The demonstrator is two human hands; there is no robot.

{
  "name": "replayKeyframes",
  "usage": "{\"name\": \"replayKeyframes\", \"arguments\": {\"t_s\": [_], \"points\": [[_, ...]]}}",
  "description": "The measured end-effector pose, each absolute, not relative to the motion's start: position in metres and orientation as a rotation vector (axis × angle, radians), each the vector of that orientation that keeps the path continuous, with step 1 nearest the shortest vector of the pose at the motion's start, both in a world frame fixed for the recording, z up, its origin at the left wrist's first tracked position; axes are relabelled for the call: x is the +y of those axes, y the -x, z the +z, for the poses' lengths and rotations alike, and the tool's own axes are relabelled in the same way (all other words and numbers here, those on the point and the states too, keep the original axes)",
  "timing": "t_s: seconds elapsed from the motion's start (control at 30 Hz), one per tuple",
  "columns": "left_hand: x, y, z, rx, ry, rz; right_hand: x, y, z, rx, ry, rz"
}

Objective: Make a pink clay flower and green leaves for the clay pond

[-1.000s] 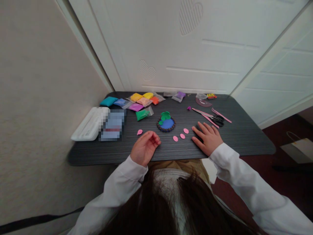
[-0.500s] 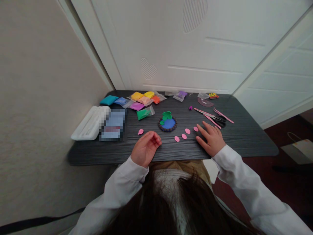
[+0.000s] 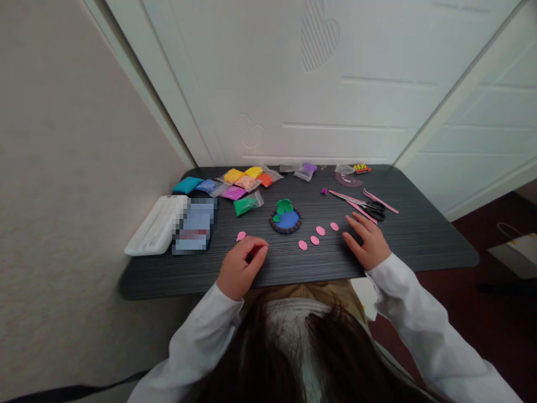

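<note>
My left hand (image 3: 241, 266) is curled above the table's front part, thumb against the bent fingers; anything inside it is hidden. Just beyond it lies a small pink clay piece (image 3: 241, 235). My right hand (image 3: 367, 242) is open with fingers spread, low over the table, holding nothing. To its left several flat pink clay ovals (image 3: 314, 240) lie in a loose slanting row. Between and beyond the hands sits a round blue clay pond (image 3: 288, 220) with a brown beaded rim and green leaf shapes (image 3: 285, 205) on it.
Bags of coloured clay (image 3: 245, 204) line the back left. A white case (image 3: 157, 226) and a blurred-out flat object (image 3: 195, 226) lie at the left. Scissors (image 3: 373, 208), pink tools (image 3: 384, 202) and a purple bit (image 3: 323, 191) lie at right. A white panel stands behind the table (image 3: 436, 246).
My left hand has turned from palm-up to knuckles-up and its thumb has closed against the fingers. My right hand has drawn slightly right, away from the rightmost pink oval. The view has tilted slightly.
</note>
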State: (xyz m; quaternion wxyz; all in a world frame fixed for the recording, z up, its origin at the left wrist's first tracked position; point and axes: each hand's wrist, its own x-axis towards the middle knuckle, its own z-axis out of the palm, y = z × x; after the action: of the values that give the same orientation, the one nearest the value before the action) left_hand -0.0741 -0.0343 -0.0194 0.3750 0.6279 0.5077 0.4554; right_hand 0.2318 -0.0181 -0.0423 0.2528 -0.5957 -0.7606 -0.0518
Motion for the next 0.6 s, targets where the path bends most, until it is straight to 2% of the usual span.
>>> {"name": "replayKeyframes", "arguments": {"t_s": [0.1, 0.23, 0.6], "points": [[-0.023, 0.094, -0.022, 1.646, -1.987, 1.199, -0.017, -0.234, -0.042, -1.944, 1.591, -0.064], [-0.009, 0.108, -0.034, 1.767, -2.243, 0.97, -0.017, -0.234, -0.041, -1.857, 1.577, -0.01], [-0.014, 0.106, -0.029, 1.77, -2.094, 0.933, -0.016, -0.236, -0.041, -1.79, 1.558, 0.023]]}}
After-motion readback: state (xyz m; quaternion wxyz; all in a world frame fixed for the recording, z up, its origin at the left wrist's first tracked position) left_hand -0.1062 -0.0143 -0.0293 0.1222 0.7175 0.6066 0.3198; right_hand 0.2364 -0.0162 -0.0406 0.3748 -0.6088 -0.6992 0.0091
